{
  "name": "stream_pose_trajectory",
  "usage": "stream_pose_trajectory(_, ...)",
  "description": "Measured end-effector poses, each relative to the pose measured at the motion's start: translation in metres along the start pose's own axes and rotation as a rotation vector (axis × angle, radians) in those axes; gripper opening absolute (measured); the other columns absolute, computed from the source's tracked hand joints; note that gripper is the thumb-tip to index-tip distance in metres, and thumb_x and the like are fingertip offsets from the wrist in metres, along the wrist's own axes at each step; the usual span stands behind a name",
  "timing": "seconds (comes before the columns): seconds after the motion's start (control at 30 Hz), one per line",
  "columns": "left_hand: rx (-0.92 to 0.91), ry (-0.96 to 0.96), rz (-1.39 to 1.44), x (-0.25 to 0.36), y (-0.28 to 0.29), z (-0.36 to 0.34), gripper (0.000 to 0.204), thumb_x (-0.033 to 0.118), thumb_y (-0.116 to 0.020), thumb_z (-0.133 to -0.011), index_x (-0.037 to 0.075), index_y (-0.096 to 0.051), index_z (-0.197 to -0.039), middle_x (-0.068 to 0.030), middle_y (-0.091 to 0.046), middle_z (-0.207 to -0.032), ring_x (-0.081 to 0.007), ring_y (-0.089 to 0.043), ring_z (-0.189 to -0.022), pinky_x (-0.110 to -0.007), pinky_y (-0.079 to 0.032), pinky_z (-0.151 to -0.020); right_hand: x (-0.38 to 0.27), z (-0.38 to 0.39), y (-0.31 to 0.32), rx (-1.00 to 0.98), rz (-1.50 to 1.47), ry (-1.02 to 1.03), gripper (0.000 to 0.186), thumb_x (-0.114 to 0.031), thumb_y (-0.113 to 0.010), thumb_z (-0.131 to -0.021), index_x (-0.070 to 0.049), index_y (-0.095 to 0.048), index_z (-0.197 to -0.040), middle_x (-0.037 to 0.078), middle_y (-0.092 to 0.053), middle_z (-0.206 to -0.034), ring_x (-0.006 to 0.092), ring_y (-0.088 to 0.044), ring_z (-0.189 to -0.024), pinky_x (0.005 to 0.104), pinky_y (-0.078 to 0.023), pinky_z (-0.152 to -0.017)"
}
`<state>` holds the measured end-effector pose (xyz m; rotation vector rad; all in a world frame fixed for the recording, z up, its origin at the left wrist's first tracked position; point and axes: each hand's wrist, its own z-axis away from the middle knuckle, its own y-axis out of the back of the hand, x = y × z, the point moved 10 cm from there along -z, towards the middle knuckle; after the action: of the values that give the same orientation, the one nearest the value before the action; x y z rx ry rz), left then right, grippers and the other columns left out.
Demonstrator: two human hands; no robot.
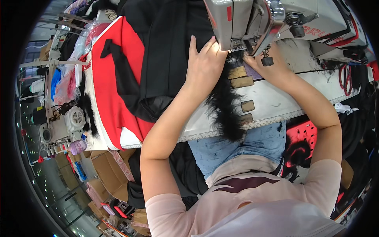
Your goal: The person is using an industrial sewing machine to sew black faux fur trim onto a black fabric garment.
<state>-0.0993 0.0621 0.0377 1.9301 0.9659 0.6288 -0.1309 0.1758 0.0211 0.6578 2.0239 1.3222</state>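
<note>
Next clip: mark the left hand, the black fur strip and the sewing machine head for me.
left hand [203, 63], head view, on the back of the hand.
black fur strip [227, 106], head view, on its middle, over the table edge.
sewing machine head [237, 19], head view, on the grey front face.

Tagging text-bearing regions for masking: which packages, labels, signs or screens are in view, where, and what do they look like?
Open brown cardboard boxes: floor, lower left, below the table edge.
Red rectangular label: on the grey sewing machine head, upright strip.
Red lettering band: on the machine's white arm, upper right.
Clear plastic bags: far left shelf, holding pink and blue items.
No screens visible.
</note>
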Motion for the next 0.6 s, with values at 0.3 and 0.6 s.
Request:
stream_pose_trajectory(0.3, 0.019, 0.007, -0.091, 0.008, 0.001, -0.003, 0.018, 0.010, -0.062, -0.085, 0.007, -0.061, -0.103, -0.0074, -0.067, -0.104, -0.0241, -0.065, -0.112, -0.067, -0.037, -0.103, 0.010, -0.001, 0.002, 0.094, -0.141, -0.006, 0.019, -0.010, -0.069, -0.087, 0.003, -0.065, -0.099, 0.017, -0.067, -0.091, 0.0351, -0.063, -0.083, 0.0429, -0.050, -0.079)
stream_pose_trajectory(0.6, 0.039, 0.036, -0.147, 0.004, -0.002, -0.003, 0.011, 0.011, -0.059, -0.085, 0.008, -0.063, -0.095, -0.0060, -0.063, -0.097, -0.0228, -0.063, -0.104, -0.063, -0.040, -0.101, 0.007, -0.004, 0.008, 0.279, -0.131, 0.084, 0.029, -0.023, -0.068, -0.086, -0.002, -0.060, -0.068, 0.018, -0.057, -0.066, 0.0401, -0.055, -0.071, 0.0497, -0.041, -0.067)
